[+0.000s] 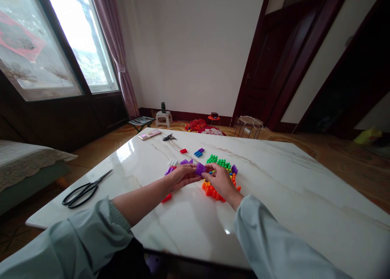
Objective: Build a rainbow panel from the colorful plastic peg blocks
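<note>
Between my two hands is a small cluster of purple plastic pegs (200,168), held above the table. My left hand (185,176) grips it from the left, fingers pointing right. From the other side my right hand (219,180) pinches it with thumb and fingers. Under and around the right hand lies a group of joined pieces: green pegs (224,163) behind, orange pegs (215,192) in front, and purple pegs (234,169) at its right. Beyond my left hand are white pegs (173,162) and more purple pegs (169,170). A red piece (166,198) shows partly below my left wrist.
Black-handled scissors (83,191) lie at the left of the white marbled table (274,181). Farther back are a phone (149,134), keys (169,137), a red piece (183,151) and blue pegs (199,152). Stools (163,118) stand on the floor by the wall.
</note>
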Motion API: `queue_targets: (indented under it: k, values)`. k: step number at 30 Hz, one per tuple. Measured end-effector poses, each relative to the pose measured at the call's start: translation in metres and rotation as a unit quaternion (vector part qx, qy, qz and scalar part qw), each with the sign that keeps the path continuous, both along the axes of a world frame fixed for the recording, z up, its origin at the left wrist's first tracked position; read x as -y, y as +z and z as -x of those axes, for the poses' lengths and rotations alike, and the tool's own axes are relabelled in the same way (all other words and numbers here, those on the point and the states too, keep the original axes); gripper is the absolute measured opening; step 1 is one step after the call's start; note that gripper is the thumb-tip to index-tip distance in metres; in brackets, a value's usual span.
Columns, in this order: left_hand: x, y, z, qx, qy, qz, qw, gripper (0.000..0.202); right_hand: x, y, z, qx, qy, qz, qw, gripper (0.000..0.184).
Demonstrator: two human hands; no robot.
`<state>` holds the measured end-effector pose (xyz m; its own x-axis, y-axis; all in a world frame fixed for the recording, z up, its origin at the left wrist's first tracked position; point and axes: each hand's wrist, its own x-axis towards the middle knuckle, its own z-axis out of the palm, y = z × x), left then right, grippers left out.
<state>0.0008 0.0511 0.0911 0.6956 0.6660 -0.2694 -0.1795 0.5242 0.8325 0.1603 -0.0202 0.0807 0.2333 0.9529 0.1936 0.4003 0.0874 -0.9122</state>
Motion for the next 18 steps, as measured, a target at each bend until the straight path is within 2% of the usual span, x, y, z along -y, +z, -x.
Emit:
queue_targets:
  k: [6, 11, 15, 18]
  values:
    - [0.004, -0.001, 0.001, -0.006, -0.010, -0.007, 1.000, 0.038, -0.002, -0.001, -0.003, -0.012, -0.024, -0.024, 0.999, 0.034]
    - [0.001, -0.004, 0.003, -0.086, -0.025, -0.039, 0.995, 0.043, -0.003, 0.000, -0.008, 0.057, -0.052, -0.031, 0.997, 0.029]
    - [-0.002, -0.009, 0.004, -0.115, -0.017, -0.079, 0.990, 0.042, -0.001, 0.000, -0.009, 0.107, -0.037, -0.023, 0.993, 0.027]
    - [-0.002, -0.014, 0.003, -0.102, 0.012, -0.078, 0.992, 0.038, 0.002, 0.003, -0.006, 0.093, -0.019, -0.037, 0.995, 0.028]
